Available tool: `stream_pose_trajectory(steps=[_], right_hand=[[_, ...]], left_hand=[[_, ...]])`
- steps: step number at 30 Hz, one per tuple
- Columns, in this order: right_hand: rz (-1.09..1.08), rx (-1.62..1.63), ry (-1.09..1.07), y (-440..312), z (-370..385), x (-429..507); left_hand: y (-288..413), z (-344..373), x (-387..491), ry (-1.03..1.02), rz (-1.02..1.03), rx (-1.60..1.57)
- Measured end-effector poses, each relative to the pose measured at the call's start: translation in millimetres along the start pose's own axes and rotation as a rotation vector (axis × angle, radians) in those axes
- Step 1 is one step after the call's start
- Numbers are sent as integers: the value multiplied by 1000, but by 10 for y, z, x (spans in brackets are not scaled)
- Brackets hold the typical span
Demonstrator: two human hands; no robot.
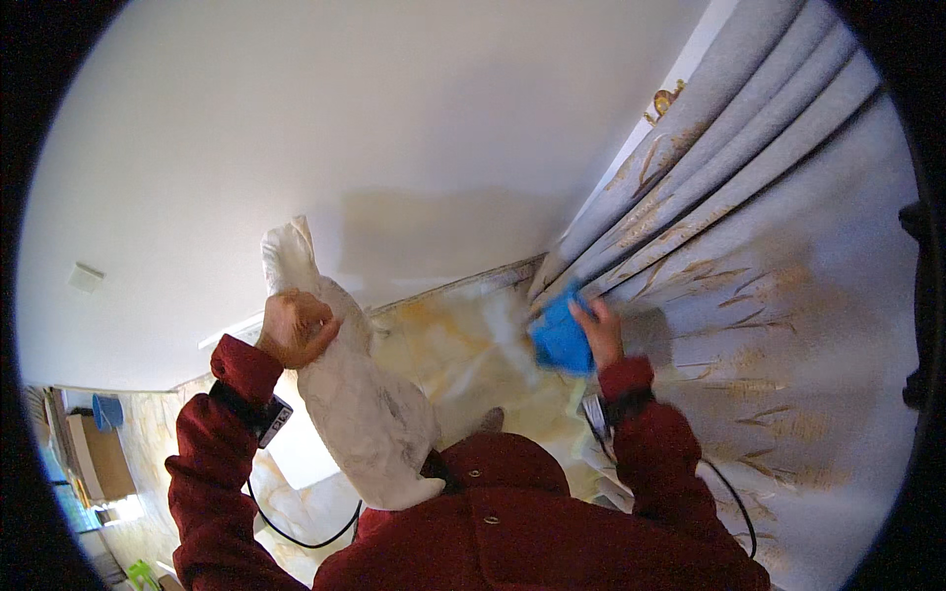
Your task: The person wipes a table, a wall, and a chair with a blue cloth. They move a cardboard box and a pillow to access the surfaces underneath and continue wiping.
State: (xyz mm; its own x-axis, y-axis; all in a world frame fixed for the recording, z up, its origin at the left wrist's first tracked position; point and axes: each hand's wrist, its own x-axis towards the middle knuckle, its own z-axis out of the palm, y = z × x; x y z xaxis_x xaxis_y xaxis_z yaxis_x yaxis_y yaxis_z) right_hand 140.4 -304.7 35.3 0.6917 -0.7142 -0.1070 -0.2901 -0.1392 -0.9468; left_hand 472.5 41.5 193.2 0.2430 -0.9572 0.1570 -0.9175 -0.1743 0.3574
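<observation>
My left hand (297,325) is closed in a fist on a long, off-white, crumpled piece of fabric (366,410). Its narrow end rises above the fist, while the wider part hangs down to the front of my dark red jacket. Whether it is a garment or a bag, I cannot tell. Over to the right, a bright blue object (559,336) is in the fingers of my right hand (602,329). Blur leaves its kind unclear; it may be a cloth or a soft packet. That hand is close to the lower part of the curtain.
A grey curtain (754,325) with brown plant patterns hangs on the right, beside a gold-coloured hook (665,103). Ahead stands a pale wall (310,111) above a marble-patterned tile floor (436,325). A blue bucket (107,412) and a brown box (103,458) are far left.
</observation>
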Motion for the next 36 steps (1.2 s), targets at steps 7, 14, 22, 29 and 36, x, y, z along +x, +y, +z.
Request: stream_pose_trajectory(steps=[7, 14, 22, 29, 36], right_hand=[[-413, 207, 91, -2380, 830, 1394], [-852, 319, 478, -3307, 679, 1912], [-1074, -226, 436, -3404, 1562, 2002], [-1556, -494, 15, -3284, 2606, 1848], [-1599, -851, 313, -2556, 1485, 2565]], left_hand=[[-10, -11, -15, 72, 3, -87], [28, -58, -4, 91, -8, -87], [69, -136, 19, 106, 25, -108], [48, -141, 14, 123, 15, -100], [31, -126, 26, 149, -33, -142]])
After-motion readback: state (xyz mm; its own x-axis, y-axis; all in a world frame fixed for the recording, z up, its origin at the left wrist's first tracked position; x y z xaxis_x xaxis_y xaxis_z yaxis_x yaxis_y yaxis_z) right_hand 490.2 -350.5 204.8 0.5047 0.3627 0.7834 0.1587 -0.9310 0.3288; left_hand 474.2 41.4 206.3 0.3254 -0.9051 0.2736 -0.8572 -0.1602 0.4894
